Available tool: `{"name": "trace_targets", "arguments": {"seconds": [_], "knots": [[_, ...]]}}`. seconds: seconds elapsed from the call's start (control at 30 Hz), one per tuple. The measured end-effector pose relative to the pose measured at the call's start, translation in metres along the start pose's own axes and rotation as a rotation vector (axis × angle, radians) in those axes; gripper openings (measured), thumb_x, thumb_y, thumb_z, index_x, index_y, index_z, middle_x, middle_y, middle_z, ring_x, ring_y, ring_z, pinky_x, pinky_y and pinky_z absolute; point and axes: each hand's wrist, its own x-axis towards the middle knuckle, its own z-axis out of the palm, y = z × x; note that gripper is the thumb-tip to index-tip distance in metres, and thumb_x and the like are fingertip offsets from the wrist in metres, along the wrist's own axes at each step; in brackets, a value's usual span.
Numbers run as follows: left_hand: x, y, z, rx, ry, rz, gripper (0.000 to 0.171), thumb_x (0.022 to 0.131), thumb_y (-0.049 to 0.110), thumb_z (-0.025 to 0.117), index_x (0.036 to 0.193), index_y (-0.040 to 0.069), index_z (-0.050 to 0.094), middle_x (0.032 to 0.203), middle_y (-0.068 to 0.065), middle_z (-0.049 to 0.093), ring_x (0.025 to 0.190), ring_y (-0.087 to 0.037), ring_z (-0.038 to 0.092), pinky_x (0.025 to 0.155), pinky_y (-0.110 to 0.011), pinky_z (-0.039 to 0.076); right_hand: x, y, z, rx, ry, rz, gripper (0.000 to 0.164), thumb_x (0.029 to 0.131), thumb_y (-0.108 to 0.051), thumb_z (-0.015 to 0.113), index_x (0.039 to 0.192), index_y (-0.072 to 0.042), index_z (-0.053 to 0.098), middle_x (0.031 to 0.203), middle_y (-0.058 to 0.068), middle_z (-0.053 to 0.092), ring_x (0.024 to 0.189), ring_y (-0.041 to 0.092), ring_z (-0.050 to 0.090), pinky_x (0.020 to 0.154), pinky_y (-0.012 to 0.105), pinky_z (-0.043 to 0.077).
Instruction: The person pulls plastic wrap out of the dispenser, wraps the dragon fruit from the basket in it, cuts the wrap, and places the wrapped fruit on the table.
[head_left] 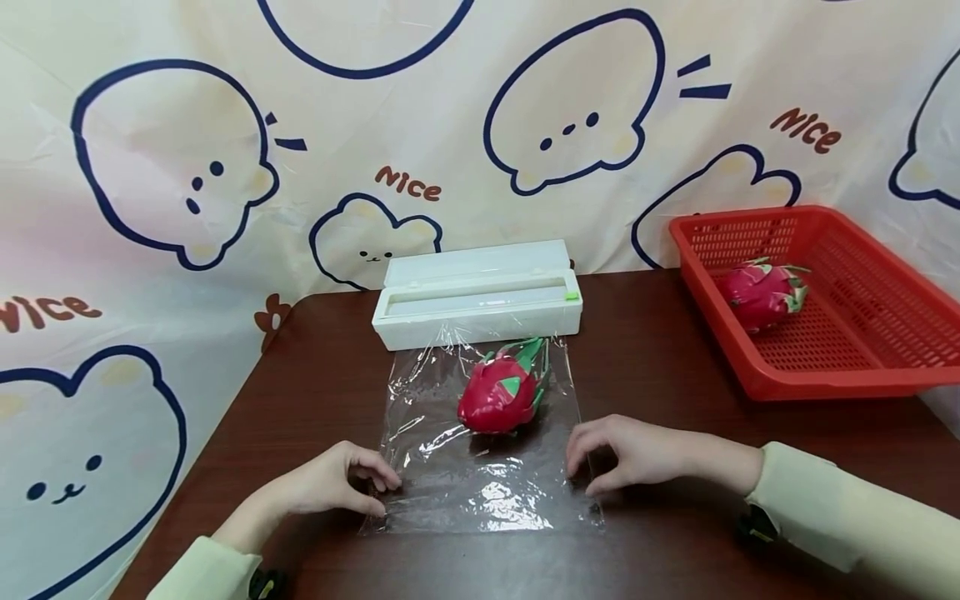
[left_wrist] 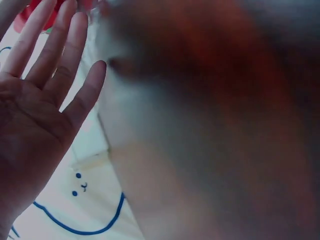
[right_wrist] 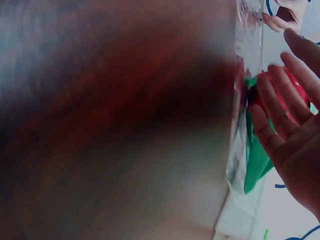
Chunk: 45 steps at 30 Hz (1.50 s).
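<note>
A red dragon fruit (head_left: 495,396) with green leaf tips lies on a sheet of clear plastic wrap (head_left: 442,504) spread over the table. The sheet runs back to a white wrap dispenser box (head_left: 480,327) whose lid stands up. My left hand (head_left: 330,482) is at the sheet's near left edge, fingers bent a little and thumb apart from them. At the right edge is my right hand (head_left: 630,454), its fingers loosely curved with a gap to the thumb. Both wrist views show extended fingers; whether the fingertips touch the wrap I cannot tell.
On the right of the dark wooden table (head_left: 315,383) stands a red plastic basket (head_left: 840,379) with another dragon fruit (head_left: 761,293) in it. Behind the table hangs a pale cloth (head_left: 480,117) with cartoon drawings.
</note>
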Motion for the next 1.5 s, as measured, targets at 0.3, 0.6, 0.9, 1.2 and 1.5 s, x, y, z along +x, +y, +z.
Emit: {"name": "trace_targets", "arguments": {"seconds": [0.3, 0.6, 0.9, 1.2, 1.5], "knots": [[-0.006, -0.006, 0.007, 0.09, -0.004, 0.046, 0.029, 0.078, 0.016, 0.083, 0.104, 0.006, 0.074, 0.098, -0.005, 0.07, 0.084, -0.02, 0.061, 0.074, -0.03, 0.051, -0.002, 0.004, 0.012, -0.007, -0.078, 0.024, 0.014, 0.081, -0.024, 0.08, 0.093, -0.019, 0.073, 0.096, -0.014, 0.062, 0.095, 0.0, 0.057, 0.083, 0.022, 0.047], [-0.008, -0.011, 0.012, 0.162, -0.015, 0.073, 0.031, 0.075, 0.022, 0.085, 0.102, 0.014, 0.073, 0.1, 0.0, 0.064, 0.09, -0.015, 0.056, 0.077, -0.027, 0.046, -0.001, -0.004, 0.019, -0.197, -0.132, 0.108, 0.028, 0.067, -0.037, 0.088, 0.083, -0.029, 0.066, 0.094, -0.02, 0.048, 0.095, -0.002, 0.046, 0.078, 0.015, 0.04], [-0.009, -0.008, 0.015, 0.189, -0.01, 0.067, 0.022, 0.076, 0.015, 0.083, 0.094, 0.018, 0.071, 0.101, 0.003, 0.06, 0.092, -0.012, 0.054, 0.077, -0.026, 0.044, -0.002, -0.001, 0.021, -0.238, -0.117, 0.046, 0.018, 0.076, -0.02, 0.081, 0.076, -0.029, 0.066, 0.091, -0.019, 0.047, 0.091, -0.002, 0.046, 0.077, 0.013, 0.039], [-0.011, -0.005, 0.015, 0.189, 0.006, 0.098, 0.011, 0.081, 0.007, 0.077, 0.082, 0.017, 0.074, 0.094, 0.0, 0.06, 0.093, -0.012, 0.055, 0.082, -0.023, 0.043, -0.004, -0.005, 0.023, -0.322, -0.113, 0.028, 0.023, 0.069, -0.03, 0.087, 0.077, -0.032, 0.065, 0.092, -0.02, 0.044, 0.09, -0.003, 0.043, 0.072, 0.011, 0.038], [-0.016, -0.001, 0.02, 0.278, 0.033, 0.049, 0.025, 0.073, 0.024, 0.086, 0.093, 0.023, 0.071, 0.104, 0.005, 0.058, 0.102, -0.01, 0.052, 0.089, -0.022, 0.038, -0.005, -0.004, 0.02, -0.236, -0.121, 0.032, 0.021, 0.078, -0.012, 0.078, 0.074, -0.029, 0.066, 0.093, -0.02, 0.049, 0.091, -0.002, 0.047, 0.077, 0.014, 0.041]]}}
